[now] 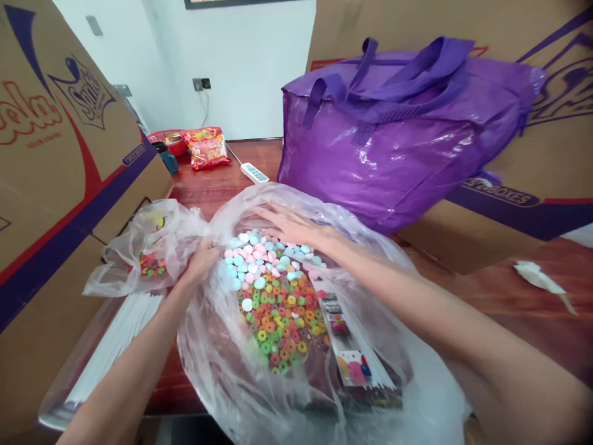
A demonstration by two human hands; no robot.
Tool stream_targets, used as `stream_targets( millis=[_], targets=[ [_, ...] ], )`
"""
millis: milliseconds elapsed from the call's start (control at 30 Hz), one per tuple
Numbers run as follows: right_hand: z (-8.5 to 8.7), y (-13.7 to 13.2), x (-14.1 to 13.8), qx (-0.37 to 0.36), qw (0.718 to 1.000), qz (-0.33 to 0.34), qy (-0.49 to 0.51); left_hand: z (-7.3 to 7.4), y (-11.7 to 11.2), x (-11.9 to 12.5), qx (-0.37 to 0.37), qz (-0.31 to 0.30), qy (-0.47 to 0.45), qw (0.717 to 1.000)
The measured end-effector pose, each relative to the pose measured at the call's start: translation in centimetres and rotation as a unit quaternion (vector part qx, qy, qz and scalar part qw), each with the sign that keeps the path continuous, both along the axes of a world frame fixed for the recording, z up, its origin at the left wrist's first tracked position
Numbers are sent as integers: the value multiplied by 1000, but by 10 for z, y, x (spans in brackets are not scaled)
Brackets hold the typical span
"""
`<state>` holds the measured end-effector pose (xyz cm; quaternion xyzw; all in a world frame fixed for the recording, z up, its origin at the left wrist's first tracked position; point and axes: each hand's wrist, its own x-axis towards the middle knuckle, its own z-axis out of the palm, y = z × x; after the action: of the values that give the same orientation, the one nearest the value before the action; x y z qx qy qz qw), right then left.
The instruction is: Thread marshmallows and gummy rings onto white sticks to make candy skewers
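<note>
A large clear plastic bag [231, 364] lies open before me, holding pastel round candies [259, 259] and a pile of colourful ring candies [280, 321], plus a printed card pack [349, 346]. My right hand [287, 224] reaches inside the bag with fingers stretched flat over the pastel candies. My left hand [200, 262] is closed on the bag's left edge. A smaller clear bag [148, 244] with a few ring candies sits just left of that hand.
A shiny purple tote bag [398, 136] stands behind the candy bag. Big cardboard boxes [60, 161] flank both sides. A packet of white sticks [115, 334] lies at the left. A red snack packet [206, 147], a white remote [254, 173] and crumpled paper [540, 278] rest on the wooden table [532, 309].
</note>
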<state>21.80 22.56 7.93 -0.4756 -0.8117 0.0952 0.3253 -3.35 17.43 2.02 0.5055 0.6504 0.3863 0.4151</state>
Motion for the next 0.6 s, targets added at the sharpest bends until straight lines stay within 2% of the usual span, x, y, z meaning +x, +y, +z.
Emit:
stream_targets(
  millis=[33, 100, 200, 267, 367, 500, 600],
  targets=[
    [-6, 10, 3, -25, 999, 30, -5, -1, -3, -1, -19, -13, -74, 997],
    [-21, 25, 4, -74, 993, 85, -27, 0, -11, -4, -70, -25, -158, 985],
    [-46, 37, -2, -139, 985, 103, -30, 6, -21, -10, -121, -36, -213, 969],
    [-58, 37, -8, -178, 979, 99, -24, 12, -26, -14, -127, -43, -226, 965],
    [-64, 29, -16, -228, 968, 105, -2, 22, -33, -16, -109, -41, -216, 969],
    [-58, 9, -22, -288, 944, 158, 30, 30, -48, -16, -109, -39, -168, 979],
    [-56, -12, -25, -253, 956, 145, 20, 24, -70, -18, -78, -29, -51, 995]
  ],
)
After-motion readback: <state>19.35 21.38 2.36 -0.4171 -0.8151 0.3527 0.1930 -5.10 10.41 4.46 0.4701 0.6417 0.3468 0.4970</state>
